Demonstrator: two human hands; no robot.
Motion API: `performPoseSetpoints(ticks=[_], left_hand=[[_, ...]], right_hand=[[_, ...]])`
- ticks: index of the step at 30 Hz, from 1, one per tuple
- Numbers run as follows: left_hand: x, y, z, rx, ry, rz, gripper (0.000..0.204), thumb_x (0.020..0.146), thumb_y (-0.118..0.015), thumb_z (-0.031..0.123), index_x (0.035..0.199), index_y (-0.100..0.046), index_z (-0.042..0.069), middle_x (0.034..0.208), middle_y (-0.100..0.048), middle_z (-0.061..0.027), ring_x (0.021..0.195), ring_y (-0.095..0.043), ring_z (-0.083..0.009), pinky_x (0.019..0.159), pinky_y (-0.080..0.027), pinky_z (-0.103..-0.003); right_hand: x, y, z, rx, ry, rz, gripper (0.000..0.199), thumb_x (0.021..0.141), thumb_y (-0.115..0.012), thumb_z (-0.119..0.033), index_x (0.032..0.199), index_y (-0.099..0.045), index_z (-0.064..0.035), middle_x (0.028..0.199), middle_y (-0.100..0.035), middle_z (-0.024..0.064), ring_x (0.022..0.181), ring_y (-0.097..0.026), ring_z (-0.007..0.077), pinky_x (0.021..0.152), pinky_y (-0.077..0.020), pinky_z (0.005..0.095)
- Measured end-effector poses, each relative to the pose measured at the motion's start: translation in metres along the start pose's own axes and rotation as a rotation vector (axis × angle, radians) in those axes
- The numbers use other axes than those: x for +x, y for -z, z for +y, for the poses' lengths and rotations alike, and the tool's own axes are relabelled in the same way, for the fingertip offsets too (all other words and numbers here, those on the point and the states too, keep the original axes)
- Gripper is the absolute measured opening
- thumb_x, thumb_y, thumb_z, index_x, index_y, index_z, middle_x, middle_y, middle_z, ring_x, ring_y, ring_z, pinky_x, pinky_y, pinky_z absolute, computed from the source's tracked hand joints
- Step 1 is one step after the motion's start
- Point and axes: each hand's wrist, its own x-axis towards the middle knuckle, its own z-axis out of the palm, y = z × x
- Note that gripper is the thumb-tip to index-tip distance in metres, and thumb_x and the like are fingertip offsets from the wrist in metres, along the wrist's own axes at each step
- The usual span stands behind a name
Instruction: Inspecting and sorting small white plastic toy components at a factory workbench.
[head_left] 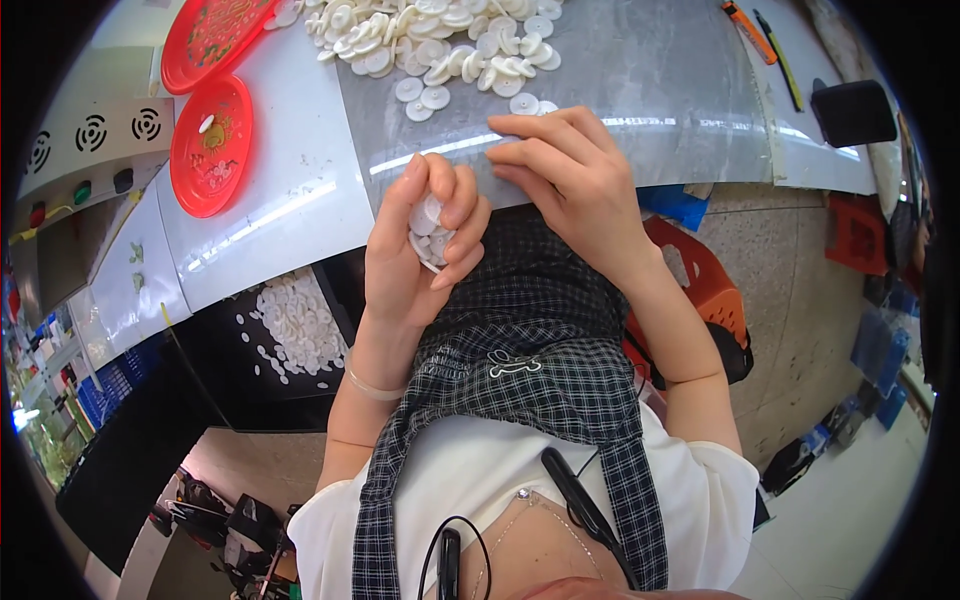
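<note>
at table [300,130] | left hand [393,240] clutching white discs [431,236] | right hand [580,175] loosely spread | lettered apron [565,370]

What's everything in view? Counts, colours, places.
Gear-like discs: many, white, heaped on table's far side
Table: one, grey and white, ahead
Plates: two, red, table's left
Small pieces: many, white, in tray
Tray: one, black, left of lap
Slim tools: two, orange and yellow-green, table's far right
Machine: one, grey, far left
Seat: one, orange-red, right
Rim clutter: uncounted, mixed, unclear
Apron: one, dark check, worn
Left hand: one, bare, curled around white discs
Right hand: one, bare, table's near edge
</note>
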Motion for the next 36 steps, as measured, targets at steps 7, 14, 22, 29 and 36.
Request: performPoseSetpoints(ticks=[7,14,22,29,36], left_hand=[[-0.005,-0.003,-0.003,0.163,-0.029,0.069,0.028,0.104,-0.037,0.030,0.094,-0.048,0.007,0.076,-0.045,-0.0019,0.057,-0.041,-0.0075,0.035,-0.031,-0.016],[-0.007,-0.006,-0.011,0.522,-0.083,0.204,0.035,0.086,-0.071,0.006,0.117,-0.055,0.002,0.077,-0.050,0.0039,0.050,-0.039,0.0010,0.040,-0.030,-0.015],[-0.007,-0.005,-0.010,0.503,-0.065,0.123,0.034,0.085,-0.072,0.007,0.116,-0.058,0.000,0.069,-0.049,0.0069,0.051,-0.039,0.0019,0.042,-0.026,-0.014],[-0.005,-0.004,-0.009,0.726,-0.171,0.106,0.031,0.088,-0.065,-0.001,0.117,-0.054,-0.002,0.073,-0.052,0.0016,0.046,-0.037,0.0001,0.038,-0.026,-0.014],[-0.005,-0.003,-0.009,0.629,-0.158,0.143,0.033,0.088,-0.064,-0.001,0.119,-0.051,-0.002,0.072,-0.048,0.0031,0.046,-0.034,-0.0005,0.038,-0.024,-0.015]], right_hand=[[0.008,0.007,-0.008,0.107,-0.123,-0.022,0.022,0.073,-0.076,-0.003,0.091,-0.066,-0.0061,0.089,-0.066,0.0021,0.079,-0.061,0.0180,0.067,-0.0502,0.0274],[0.011,0.022,-0.029,0.510,0.038,0.091,0.050,0.070,-0.078,0.006,0.114,-0.059,-0.0074,0.084,-0.067,0.0055,0.072,-0.062,0.0142,0.062,-0.0493,0.0253],[0.018,0.036,-0.016,0.290,0.035,0.071,0.049,0.068,-0.081,-0.002,0.113,-0.061,-0.0078,0.100,-0.067,0.0063,0.094,-0.061,0.0229,0.073,-0.0495,0.0303],[0.005,0.021,0.013,-0.091,-0.174,0.045,0.027,0.076,-0.077,-0.011,0.099,-0.066,-0.0070,0.097,-0.068,0.0028,0.086,-0.062,0.0185,0.070,-0.0480,0.0309],[0.007,0.022,0.004,0.132,-0.260,0.064,0.030,0.075,-0.077,-0.004,0.101,-0.063,-0.0060,0.089,-0.067,0.0026,0.078,-0.063,0.0136,0.066,-0.0465,0.0257]])
